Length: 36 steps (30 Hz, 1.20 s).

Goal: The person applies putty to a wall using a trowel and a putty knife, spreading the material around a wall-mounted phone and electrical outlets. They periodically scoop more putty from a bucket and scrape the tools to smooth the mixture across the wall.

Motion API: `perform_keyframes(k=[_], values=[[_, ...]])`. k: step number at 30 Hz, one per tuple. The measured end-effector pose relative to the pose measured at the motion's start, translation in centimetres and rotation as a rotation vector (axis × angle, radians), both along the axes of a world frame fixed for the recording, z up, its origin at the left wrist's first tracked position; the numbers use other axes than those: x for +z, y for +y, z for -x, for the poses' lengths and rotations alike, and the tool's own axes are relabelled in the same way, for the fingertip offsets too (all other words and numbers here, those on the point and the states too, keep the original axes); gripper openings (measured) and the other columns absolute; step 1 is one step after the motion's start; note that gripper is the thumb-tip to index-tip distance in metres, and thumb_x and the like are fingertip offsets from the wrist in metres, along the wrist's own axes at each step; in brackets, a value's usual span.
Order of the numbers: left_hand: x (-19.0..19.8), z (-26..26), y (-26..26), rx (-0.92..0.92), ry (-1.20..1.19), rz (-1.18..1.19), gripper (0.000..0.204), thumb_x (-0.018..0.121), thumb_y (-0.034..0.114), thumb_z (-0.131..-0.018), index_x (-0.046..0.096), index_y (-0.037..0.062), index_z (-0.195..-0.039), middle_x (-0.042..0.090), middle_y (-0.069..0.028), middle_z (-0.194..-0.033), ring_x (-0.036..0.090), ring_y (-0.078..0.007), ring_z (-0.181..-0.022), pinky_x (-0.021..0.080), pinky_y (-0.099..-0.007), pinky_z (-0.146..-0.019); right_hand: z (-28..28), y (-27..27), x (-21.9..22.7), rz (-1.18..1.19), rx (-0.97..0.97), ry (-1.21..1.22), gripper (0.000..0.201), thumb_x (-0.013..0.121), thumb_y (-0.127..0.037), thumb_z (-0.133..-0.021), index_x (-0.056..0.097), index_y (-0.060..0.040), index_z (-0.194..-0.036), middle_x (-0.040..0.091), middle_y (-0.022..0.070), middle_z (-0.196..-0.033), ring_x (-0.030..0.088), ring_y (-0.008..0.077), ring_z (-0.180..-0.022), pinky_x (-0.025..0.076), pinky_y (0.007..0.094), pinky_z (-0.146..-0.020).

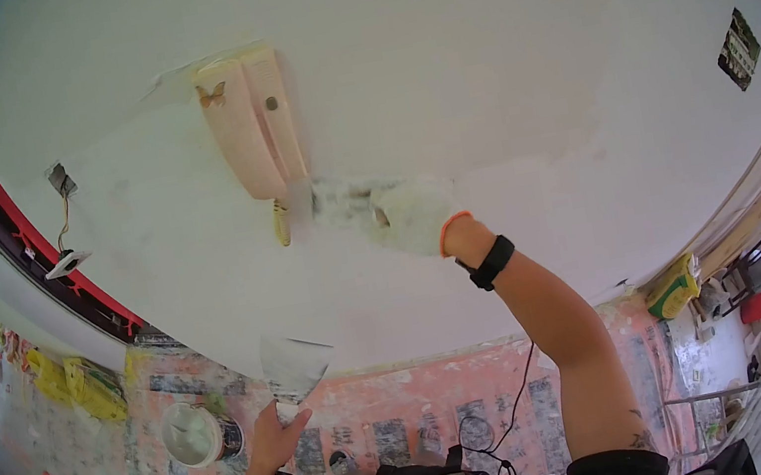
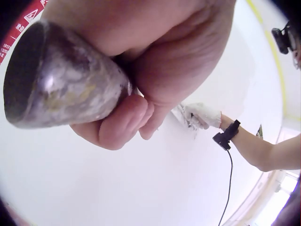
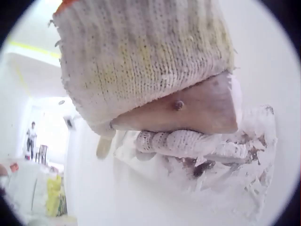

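Observation:
My right hand [image 1: 412, 217], in a white knitted glove [image 3: 146, 56], grips the wooden handle [image 3: 197, 110] of a flat, putty-smeared blade [image 3: 251, 183]. In the head view this blade [image 1: 330, 200] lies at the wall, just right of the lower end of a pinkish wall-mounted handset [image 1: 241, 135]. Lower left, my bare left hand [image 1: 274, 443] holds a scraper with a wide blade [image 1: 297, 367] pointing up. The left wrist view shows the left fingers [image 2: 124, 120] curled round its handle, whose smeared metallic end [image 2: 70, 80] sticks out.
A white bucket [image 1: 194, 436] of pale material stands on the covered floor [image 1: 358, 402]. Wires hang from a wall opening [image 1: 62, 180] at left. Yellow bags [image 1: 89, 387] lie beyond. A cable [image 1: 524, 385] trails by my body. A distant person [image 3: 31, 139] stands near a chair [image 3: 41, 154].

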<state>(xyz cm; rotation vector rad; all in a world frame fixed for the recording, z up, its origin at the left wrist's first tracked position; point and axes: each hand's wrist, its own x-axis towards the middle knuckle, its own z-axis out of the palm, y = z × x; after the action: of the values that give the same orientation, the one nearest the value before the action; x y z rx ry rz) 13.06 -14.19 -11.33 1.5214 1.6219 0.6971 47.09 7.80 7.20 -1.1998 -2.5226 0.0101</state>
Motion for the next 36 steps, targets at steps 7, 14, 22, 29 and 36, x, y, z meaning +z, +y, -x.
perform_keyframes(k=[7, 14, 22, 29, 36], values=[[-0.5, 1.7, -1.7, 0.002, -0.022, -0.016, 0.041, 0.076, 0.025, -0.088, 0.065, -0.0023, -0.117, 0.073, -0.0206, -0.103, 0.07, -0.0384, -0.095, 0.053, -0.0428, -0.082, -0.7, -3.4, -4.8, 0.093, -0.131, 0.105, 0.046, 0.064, -0.033, -0.094, 0.062, -0.0031, -0.129, 0.068, 0.0144, -0.125, 0.067, 0.0321, -0.103, 0.053, 0.039, -0.09], [-1.2, 2.8, -2.0, -0.001, -0.086, 0.005, 0.038, 0.076, 0.023, -0.088, 0.066, -0.003, -0.114, 0.074, -0.0198, -0.101, 0.072, -0.032, -0.093, 0.053, -0.0397, -0.08, 6.1, -2.7, -2.5, 0.181, -0.12, 0.816, 0.057, 0.06, -0.019, -0.101, 0.038, 0.0016, -0.149, 0.066, 0.0173, -0.104, 0.063, 0.0367, -0.094, 0.053, 0.0388, -0.085], [0.2, 2.5, -2.0, 0.055, -0.095, 0.026, 0.034, 0.077, 0.024, -0.089, 0.066, -0.0021, -0.108, 0.07, -0.0081, -0.08, 0.065, -0.0166, -0.068, 0.052, -0.0345, -0.065, 8.2, -2.4, -0.1, -0.105, -0.11, 0.876, 0.049, 0.063, -0.013, -0.099, 0.044, 0.0007, -0.143, 0.065, 0.0184, -0.101, 0.063, 0.0365, -0.092, 0.052, 0.0376, -0.083], [2.3, -1.2, -0.8, 0.095, -0.122, 0.018, 0.029, 0.077, 0.023, -0.09, 0.065, -0.0021, -0.099, 0.065, -0.0043, -0.071, 0.058, -0.0097, -0.056, 0.045, -0.0288, -0.051, -7.5, -2.8, -2.1, 0.084, -0.219, 1.272, 0.016, 0.058, -0.016, -0.105, 0.055, -0.0069, -0.118, 0.058, 0.0008, -0.089, 0.052, 0.0121, -0.067, 0.046, 0.0303, -0.061], [2.1, -4.1, 0.7, 0.006, -0.014, -0.042, 0.031, 0.076, 0.025, -0.091, 0.066, -0.0021, -0.103, 0.065, -0.0044, -0.068, 0.058, -0.0098, -0.053, 0.047, -0.0283, -0.051, -27.1, -4.6, -1.4, -0.167, -0.441, 1.251, 0.024, 0.054, -0.031, -0.108, 0.057, -0.0082, -0.115, 0.051, -0.0005, -0.067, 0.046, 0.0082, -0.055, 0.038, 0.0268, -0.05]])
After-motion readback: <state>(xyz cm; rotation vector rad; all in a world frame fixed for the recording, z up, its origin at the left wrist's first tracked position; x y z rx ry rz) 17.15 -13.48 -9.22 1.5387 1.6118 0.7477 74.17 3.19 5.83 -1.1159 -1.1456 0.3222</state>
